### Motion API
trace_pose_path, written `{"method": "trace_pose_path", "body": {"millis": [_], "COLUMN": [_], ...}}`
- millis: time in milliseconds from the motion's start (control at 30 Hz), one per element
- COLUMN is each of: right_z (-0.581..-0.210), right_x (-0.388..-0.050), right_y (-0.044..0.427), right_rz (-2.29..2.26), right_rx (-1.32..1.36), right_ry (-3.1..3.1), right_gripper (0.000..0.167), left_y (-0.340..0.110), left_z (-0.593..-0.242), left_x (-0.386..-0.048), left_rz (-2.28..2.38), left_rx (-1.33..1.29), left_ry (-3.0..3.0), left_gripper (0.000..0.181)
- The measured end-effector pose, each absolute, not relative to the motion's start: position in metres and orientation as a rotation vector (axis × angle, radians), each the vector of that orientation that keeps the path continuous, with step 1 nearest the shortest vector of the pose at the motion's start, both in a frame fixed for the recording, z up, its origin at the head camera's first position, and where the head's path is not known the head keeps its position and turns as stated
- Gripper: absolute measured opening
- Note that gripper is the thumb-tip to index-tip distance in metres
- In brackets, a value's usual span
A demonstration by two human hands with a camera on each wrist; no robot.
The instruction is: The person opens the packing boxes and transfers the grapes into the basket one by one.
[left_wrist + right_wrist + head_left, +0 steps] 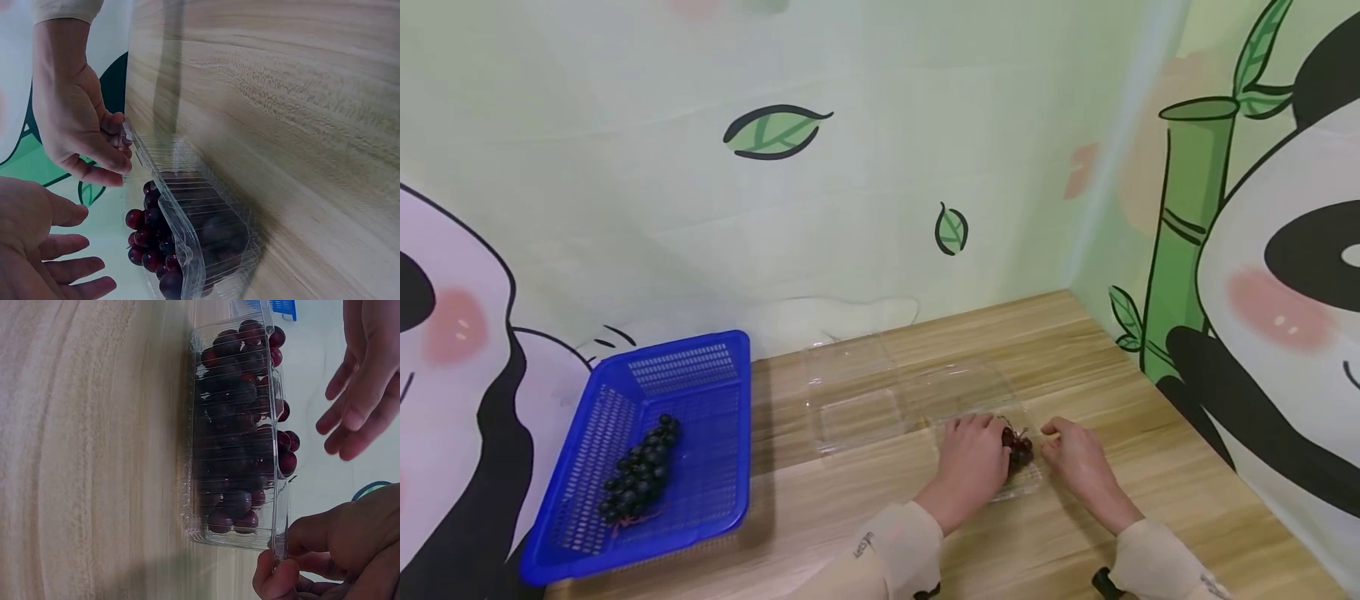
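Note:
A clear plastic clamshell box (1017,490) stands on the table with dark red grapes (231,440) inside, some bulging above its rim. My right hand (340,553) pinches the rim at one end of this box between thumb and fingers. Over the grapes hovers my left hand (47,250), its fingers apart and loosely bent; in both wrist views a gap separates it from the fruit. From the head view, the left hand (973,462) covers much of the box, while the right hand (1081,462) is at its right edge. The box's raised lid (958,379) lies back behind it.
To the left sits a blue plastic basket (747,433) containing one bunch of dark grapes (638,475). Another clear clamshell box (857,417) lies open between basket and hands. A printed cloth wall (850,233) borders the wooden table (842,508) at the back and right.

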State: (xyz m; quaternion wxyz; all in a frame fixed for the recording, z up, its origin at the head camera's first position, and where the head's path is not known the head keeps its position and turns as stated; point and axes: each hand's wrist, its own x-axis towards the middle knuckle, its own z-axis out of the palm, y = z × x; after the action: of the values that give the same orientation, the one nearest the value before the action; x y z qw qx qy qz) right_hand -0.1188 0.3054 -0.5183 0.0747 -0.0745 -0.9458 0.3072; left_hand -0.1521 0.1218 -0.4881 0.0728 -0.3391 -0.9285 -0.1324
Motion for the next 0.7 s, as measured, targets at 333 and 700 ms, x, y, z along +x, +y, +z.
{"method": "trace_pose_path", "body": {"millis": [333,700], "right_z": [-0.523,-0.522], "right_x": [-0.119,-0.117], "right_y": [0.307,0.308], "right_rz": [0.894,0.876], "right_rx": [-0.207,-0.195], "right_ry": [-2.805,-2.805], "right_gripper": [0.021,0.021], "left_y": [0.147,0.176], "left_z": [-0.492,-0.505], "left_x": [-0.167,-0.177], "left_rz": [-0.312,-0.107], "left_rx": [-1.105,-1.185], "left_ry": [-2.755,-2.868], "left_gripper": [0.017,0.011]}}
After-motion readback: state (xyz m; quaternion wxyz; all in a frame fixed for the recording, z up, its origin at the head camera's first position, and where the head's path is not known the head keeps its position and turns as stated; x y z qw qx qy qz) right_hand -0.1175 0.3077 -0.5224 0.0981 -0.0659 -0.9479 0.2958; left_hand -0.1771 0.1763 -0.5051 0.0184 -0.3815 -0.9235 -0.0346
